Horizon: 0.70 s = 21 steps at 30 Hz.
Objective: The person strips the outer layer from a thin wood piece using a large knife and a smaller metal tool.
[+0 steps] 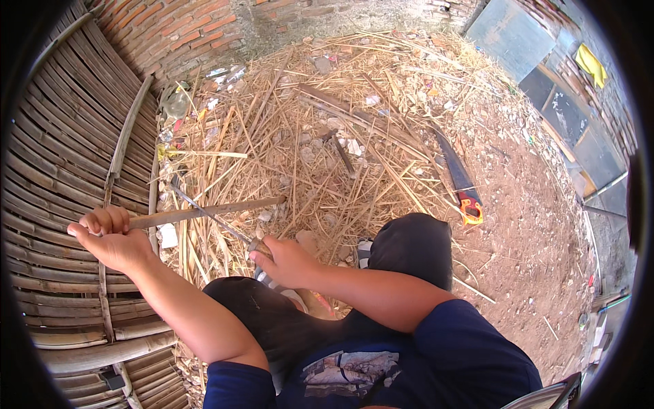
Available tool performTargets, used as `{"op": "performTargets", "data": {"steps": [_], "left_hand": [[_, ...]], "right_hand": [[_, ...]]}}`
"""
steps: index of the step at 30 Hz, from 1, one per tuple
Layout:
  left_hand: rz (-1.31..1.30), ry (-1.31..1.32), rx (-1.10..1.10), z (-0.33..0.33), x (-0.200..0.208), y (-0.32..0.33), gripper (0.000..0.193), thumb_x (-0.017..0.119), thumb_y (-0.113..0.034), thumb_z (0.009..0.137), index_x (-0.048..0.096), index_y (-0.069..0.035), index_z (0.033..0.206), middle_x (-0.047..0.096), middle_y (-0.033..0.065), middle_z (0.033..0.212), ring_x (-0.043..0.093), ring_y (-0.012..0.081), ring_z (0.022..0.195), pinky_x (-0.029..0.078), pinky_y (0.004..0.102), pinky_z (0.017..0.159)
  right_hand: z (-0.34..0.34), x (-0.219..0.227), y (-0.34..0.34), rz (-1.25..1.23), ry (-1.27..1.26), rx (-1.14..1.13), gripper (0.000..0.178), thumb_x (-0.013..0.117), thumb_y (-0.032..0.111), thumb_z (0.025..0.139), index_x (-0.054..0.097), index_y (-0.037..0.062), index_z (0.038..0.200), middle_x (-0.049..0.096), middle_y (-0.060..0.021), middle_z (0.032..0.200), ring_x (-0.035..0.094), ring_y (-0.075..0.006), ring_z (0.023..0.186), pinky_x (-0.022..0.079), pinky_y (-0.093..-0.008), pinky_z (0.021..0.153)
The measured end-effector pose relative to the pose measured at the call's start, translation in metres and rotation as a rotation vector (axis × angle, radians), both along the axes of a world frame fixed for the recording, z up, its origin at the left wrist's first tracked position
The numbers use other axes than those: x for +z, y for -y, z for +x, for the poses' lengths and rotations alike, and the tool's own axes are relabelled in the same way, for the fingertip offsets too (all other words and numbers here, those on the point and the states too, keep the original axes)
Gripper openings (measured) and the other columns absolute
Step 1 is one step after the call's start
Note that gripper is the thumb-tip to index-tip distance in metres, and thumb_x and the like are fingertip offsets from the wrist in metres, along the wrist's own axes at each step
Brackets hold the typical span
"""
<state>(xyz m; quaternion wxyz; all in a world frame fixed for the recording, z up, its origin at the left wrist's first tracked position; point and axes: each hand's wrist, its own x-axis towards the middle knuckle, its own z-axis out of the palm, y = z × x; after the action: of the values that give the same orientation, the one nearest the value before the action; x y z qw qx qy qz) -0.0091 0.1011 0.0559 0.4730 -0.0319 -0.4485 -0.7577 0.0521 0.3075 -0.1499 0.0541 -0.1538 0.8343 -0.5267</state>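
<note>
In the head view, the left hand [112,240] is gripping the left end of the slat [238,206], which is slanting over the straw litter [327,187]; the right hand [285,262] is clasping the knife [228,228], whose blade is crossing the slat. The hands are working apart. Apparent shaving is requiring a firm left grip, a shallow blade angle and strokes running away from the left hand.

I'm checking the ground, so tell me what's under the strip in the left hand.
Straw shows along both sides of most of the strip; near the left hand, slats show. What lies directly beneath the strip is covered.
</note>
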Motion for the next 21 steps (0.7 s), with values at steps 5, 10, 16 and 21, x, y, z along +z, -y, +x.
{"op": "performTargets", "data": {"steps": [5,10,16,21], "left_hand": [[-0.044,-0.018,-0.014,0.0,0.0,-0.006,0.054,0.056,-0.055,0.098,0.031,-0.015,0.073,0.023,-0.0021,0.06,0.018,0.0113,0.053,0.017,0.0287,0.051],[-0.044,-0.014,-0.062,-0.002,0.0,-0.016,0.052,0.056,-0.055,0.099,0.033,-0.015,0.074,0.024,-0.002,0.061,0.019,0.011,0.053,0.016,0.0284,0.051],[-0.025,-0.02,-0.062,0.0,0.0,-0.011,0.052,0.054,-0.056,0.099,0.033,-0.016,0.073,0.023,-0.0027,0.059,0.018,0.0101,0.052,0.016,0.0281,0.049],[-0.081,-0.037,-0.063,0.0,-0.003,-0.012,0.052,0.053,-0.058,0.099,0.034,-0.017,0.071,0.025,-0.0036,0.057,0.021,0.0093,0.049,0.018,0.0278,0.047]], "right_hand": [[0.0,0.027,-0.015,-0.039,-0.031,-0.043,0.049,0.055,0.051,0.097,0.061,0.0029,0.089,0.061,-0.0203,0.065,0.063,-0.04,0.064,0.047,-0.0497,0.062],[0.002,0.026,-0.02,-0.138,0.084,-0.047,0.05,0.054,0.052,0.098,0.06,0.0033,0.089,0.061,-0.0174,0.067,0.062,-0.0341,0.06,0.046,-0.0459,0.059],[-0.004,0.038,-0.019,-0.244,0.238,0.031,0.047,0.055,0.049,0.099,0.059,0.0026,0.098,0.06,-0.0148,0.067,0.062,-0.0309,0.059,0.047,-0.0417,0.057],[0.001,0.048,-0.021,-0.156,-0.107,0.074,0.047,0.056,0.043,0.099,0.054,-0.0027,0.109,0.061,-0.0213,0.068,0.064,-0.0376,0.062,0.048,-0.046,0.058]]}}
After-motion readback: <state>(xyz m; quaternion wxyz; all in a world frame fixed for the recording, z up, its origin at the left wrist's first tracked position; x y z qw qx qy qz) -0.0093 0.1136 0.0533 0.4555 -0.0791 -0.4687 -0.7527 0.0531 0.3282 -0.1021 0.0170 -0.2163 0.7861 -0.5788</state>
